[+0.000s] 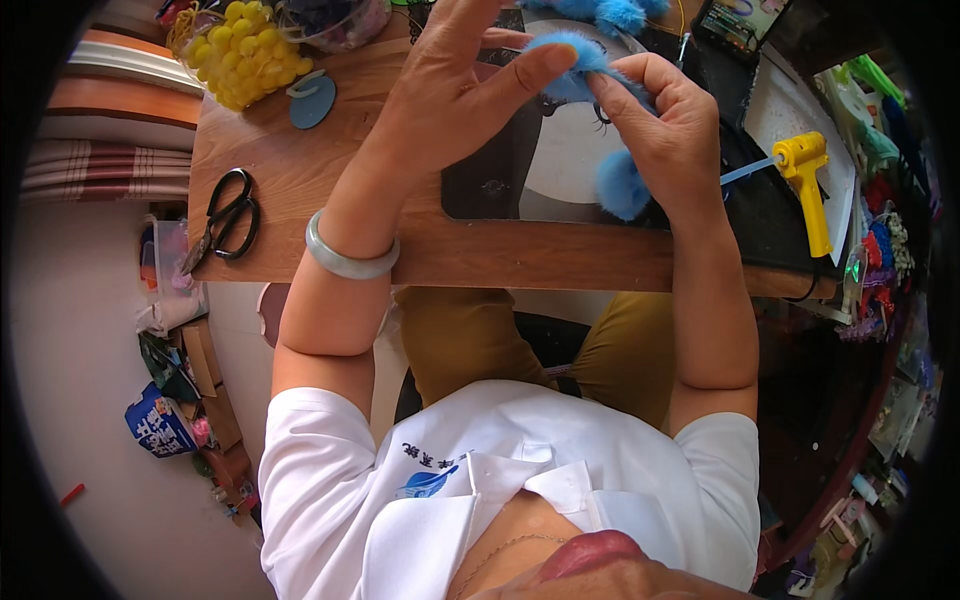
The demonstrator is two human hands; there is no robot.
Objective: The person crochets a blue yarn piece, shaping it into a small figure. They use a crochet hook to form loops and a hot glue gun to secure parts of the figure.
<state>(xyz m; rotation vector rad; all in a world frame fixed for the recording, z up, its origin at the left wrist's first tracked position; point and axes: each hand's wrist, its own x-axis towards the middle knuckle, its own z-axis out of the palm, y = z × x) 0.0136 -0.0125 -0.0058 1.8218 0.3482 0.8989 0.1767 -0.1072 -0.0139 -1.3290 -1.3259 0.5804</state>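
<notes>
My right hand [667, 127] pinches a bright blue fluffy strip [630, 86] between thumb and fingers, above the desk. At the strip's upper left end, the thumb of my left hand [457, 97] lies over the blue fluff [562, 45] while another finger reaches behind it; the upper fingers stretch towards the top edge of the view. Just below my right hand is a round blue fluffy ball [622, 185], partly covered by the hand; whether it joins the strip cannot be told. Small black curved bits [601, 116] show beneath the strip.
Black-handled scissors [229, 217] lie at the wooden desk's [360, 82] left edge. Behind them are yellow balls [244, 52] and a blue-grey disc [312, 101]. A yellow glue gun [806, 187] is at right, near a phone [742, 26]. More blue fluff [619, 13] lies at the back.
</notes>
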